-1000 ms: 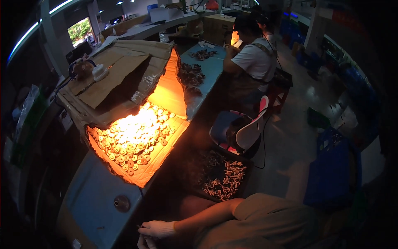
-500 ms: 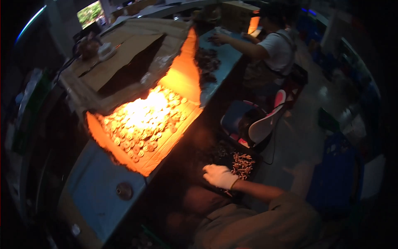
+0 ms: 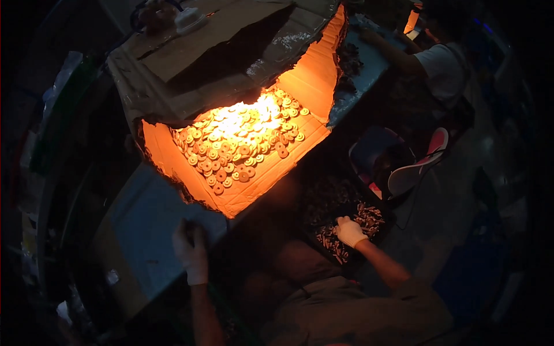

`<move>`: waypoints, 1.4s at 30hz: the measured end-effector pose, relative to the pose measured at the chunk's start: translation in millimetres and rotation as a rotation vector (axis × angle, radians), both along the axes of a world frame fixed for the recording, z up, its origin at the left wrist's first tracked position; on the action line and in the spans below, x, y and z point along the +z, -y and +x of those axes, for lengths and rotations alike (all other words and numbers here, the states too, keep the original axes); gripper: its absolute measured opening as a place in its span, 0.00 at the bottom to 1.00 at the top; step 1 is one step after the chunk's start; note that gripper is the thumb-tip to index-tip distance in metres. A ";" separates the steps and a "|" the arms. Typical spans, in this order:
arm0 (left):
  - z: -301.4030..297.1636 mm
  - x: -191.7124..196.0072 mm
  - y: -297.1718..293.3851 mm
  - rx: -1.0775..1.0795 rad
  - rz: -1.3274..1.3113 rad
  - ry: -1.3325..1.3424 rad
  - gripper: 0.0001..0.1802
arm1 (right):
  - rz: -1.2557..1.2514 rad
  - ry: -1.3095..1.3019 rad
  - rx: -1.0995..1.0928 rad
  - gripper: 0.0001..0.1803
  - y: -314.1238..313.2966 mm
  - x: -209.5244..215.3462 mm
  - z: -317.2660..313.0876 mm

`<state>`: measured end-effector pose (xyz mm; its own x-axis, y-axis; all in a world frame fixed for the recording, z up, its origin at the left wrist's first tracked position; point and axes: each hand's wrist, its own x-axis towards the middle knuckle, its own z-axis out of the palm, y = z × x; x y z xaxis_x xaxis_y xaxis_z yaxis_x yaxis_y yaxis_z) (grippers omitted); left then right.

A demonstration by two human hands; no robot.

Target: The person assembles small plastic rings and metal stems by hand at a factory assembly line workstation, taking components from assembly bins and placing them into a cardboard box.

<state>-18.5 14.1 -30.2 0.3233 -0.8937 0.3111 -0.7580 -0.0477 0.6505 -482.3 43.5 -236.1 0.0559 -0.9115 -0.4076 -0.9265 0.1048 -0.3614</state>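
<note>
My right hand (image 3: 350,231) (gloved) down in bin of small pale parts (image 3: 346,228), fingers buried, closure unclear. Left hand (image 3: 192,254) flat on table edge (image 3: 144,230), holding nothing. Lit disc pile (image 3: 242,144) ahead.

2 gloved hands (image 3: 193,254), 1 co-worker (image 3: 441,66), 1 chair (image 3: 398,164), dozens of discs (image 3: 242,144)

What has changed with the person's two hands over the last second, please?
The gloved right hand moved from the table edge down to the dark bin of small parts on the person's right. The gloved left hand has come to rest on the blue table. The lit cardboard tray of discs is unchanged.
</note>
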 end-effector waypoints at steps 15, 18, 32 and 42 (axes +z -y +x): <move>4.2 -14.6 34.3 -0.005 -0.078 -0.073 0.23 | -0.370 0.159 0.173 0.17 93.9 144.8 30.9; 2.0 -13.4 30.6 -0.010 -0.108 -0.046 0.22 | -0.647 0.407 0.219 0.11 161.4 238.3 70.1; 0.4 -10.5 35.4 -0.001 -0.112 -0.013 0.18 | -0.301 -0.001 0.444 0.31 305.1 316.2 173.4; -1.5 -8.7 41.3 -0.002 -0.105 -0.075 0.18 | -0.950 0.326 0.782 0.22 368.2 227.1 109.3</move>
<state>-20.0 -27.1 -38.9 0.3475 -0.8580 0.3782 -0.7071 0.0251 0.7067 -373.0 -324.7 -9.1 0.6825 -0.5148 0.5189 -0.4785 -0.8513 -0.2153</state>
